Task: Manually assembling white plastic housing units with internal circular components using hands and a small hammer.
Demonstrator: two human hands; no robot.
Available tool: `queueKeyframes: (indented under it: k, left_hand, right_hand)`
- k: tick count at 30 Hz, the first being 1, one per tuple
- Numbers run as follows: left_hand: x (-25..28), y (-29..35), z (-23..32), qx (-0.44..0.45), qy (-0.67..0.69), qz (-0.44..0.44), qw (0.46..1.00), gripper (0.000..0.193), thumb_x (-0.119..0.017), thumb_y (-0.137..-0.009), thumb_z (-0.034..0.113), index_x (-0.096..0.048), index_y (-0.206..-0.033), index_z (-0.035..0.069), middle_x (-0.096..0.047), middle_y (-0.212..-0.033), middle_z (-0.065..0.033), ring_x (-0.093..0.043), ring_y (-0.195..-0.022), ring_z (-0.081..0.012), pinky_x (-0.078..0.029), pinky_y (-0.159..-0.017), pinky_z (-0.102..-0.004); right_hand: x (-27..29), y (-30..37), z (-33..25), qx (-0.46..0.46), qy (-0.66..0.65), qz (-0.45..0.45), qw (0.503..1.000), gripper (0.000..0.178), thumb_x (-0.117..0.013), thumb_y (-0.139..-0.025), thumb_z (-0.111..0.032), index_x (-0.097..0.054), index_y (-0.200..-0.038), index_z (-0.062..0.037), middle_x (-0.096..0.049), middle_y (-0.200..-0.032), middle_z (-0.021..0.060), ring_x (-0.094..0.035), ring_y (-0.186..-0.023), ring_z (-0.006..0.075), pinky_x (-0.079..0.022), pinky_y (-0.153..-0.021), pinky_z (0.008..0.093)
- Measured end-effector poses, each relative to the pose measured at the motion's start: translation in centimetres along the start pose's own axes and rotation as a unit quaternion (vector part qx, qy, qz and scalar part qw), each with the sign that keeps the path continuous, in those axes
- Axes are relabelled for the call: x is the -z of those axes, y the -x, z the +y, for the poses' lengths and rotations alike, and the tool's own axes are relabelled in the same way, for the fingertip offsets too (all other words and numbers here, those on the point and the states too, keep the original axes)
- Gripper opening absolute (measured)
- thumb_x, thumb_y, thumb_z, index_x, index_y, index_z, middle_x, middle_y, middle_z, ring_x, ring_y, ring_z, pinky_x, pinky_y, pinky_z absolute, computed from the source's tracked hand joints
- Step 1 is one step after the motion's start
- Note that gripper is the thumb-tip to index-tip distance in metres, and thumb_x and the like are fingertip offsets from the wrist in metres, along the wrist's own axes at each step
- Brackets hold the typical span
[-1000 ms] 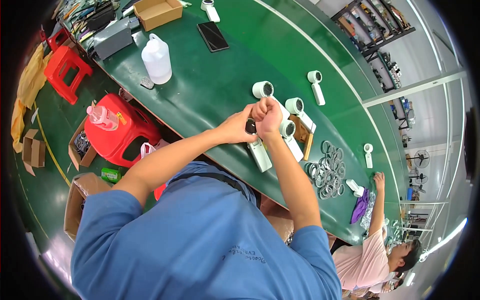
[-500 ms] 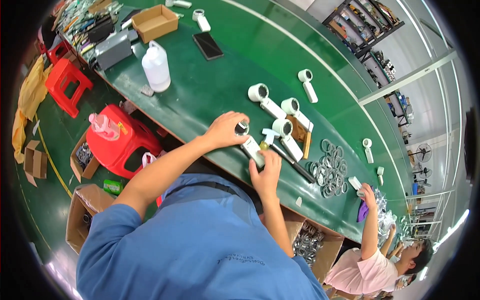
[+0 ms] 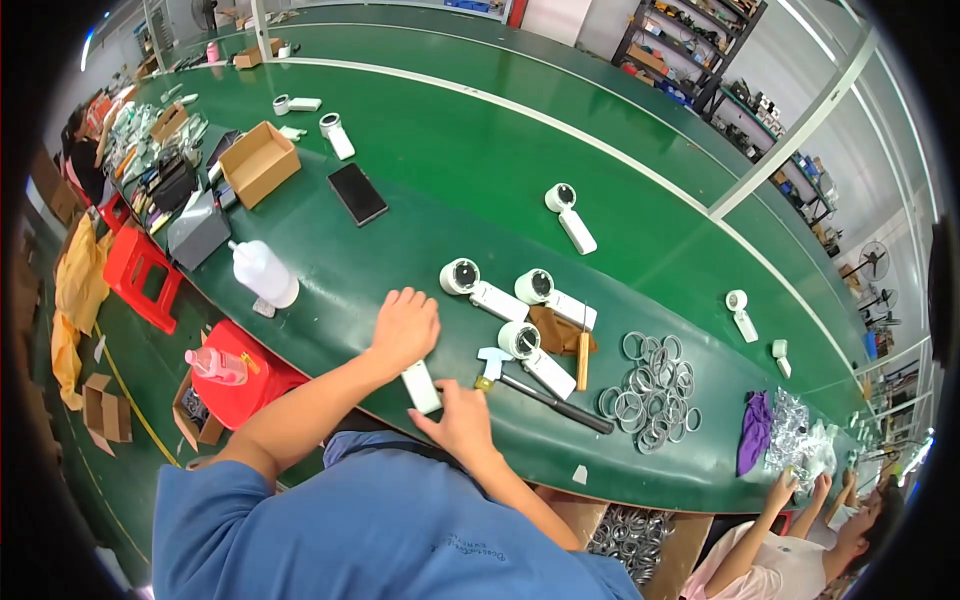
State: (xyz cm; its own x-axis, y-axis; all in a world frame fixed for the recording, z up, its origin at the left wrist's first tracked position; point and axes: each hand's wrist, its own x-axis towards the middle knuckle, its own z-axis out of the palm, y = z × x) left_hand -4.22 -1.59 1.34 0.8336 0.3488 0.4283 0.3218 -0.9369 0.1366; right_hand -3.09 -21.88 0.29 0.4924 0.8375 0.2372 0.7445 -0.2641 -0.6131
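Note:
A white handheld fan (image 3: 421,387) lies at the table's near edge, its handle pointing toward me. My left hand (image 3: 405,325) is closed over its round head and hides it. At the handle's lower end, my right hand (image 3: 464,420) holds it between thumb and fingers. Just right of that hand lie a hammer (image 3: 555,402) with a pale blue head and black grip, and three more white fans, one being the nearest fan (image 3: 548,374). A wooden-handled tool (image 3: 583,360) rests by a brown piece of material (image 3: 556,332).
Many metal rings (image 3: 655,395) are heaped to the right. A purple cloth (image 3: 755,432) and silver bags (image 3: 790,430) lie near a co-worker in pink. Leftward stand a white bottle (image 3: 265,275), a phone (image 3: 357,194) and a cardboard box (image 3: 260,165). A red stool (image 3: 240,375) stands beside the table.
My view has swung upward, showing more of the far table. My left hand now covers the fan's head, which showed before. The co-worker's hand has left a white fan and is at the silver bags.

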Motion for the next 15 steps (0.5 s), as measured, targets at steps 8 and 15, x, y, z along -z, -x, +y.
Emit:
queueKeyframes:
  k: [8,15]
  left_hand:
    - [0.9,-2.7,-4.8,0.115,-0.027,-0.004,0.993,0.016,-0.065,-0.087,0.022,-0.062,-0.085,0.006,-0.063,-0.088,-0.0097,-0.058,-0.091,-0.0297,-0.042,-0.086,-0.0430]
    - [0.5,-3.1,-5.1,0.094,-0.027,-0.050,0.994,0.008,-0.063,-0.086,0.013,-0.061,-0.088,0.006,-0.062,-0.088,-0.0104,-0.057,-0.092,-0.0313,-0.043,-0.088,-0.0425]
  right_hand:
    - [-1.0,-3.3,-1.3,0.147,-0.086,-0.069,0.983,0.043,-0.076,-0.086,-0.036,-0.059,-0.113,-0.0072,-0.064,-0.067,0.0107,-0.064,-0.061,0.0342,-0.050,-0.066,0.0424]
    - [-2.4,-2.9,1.6,0.192,-0.304,-0.139,0.923,0.024,-0.072,-0.089,-0.031,-0.064,-0.101,-0.0115,-0.061,-0.060,0.0088,-0.062,-0.057,0.0316,-0.048,-0.057,0.0421]
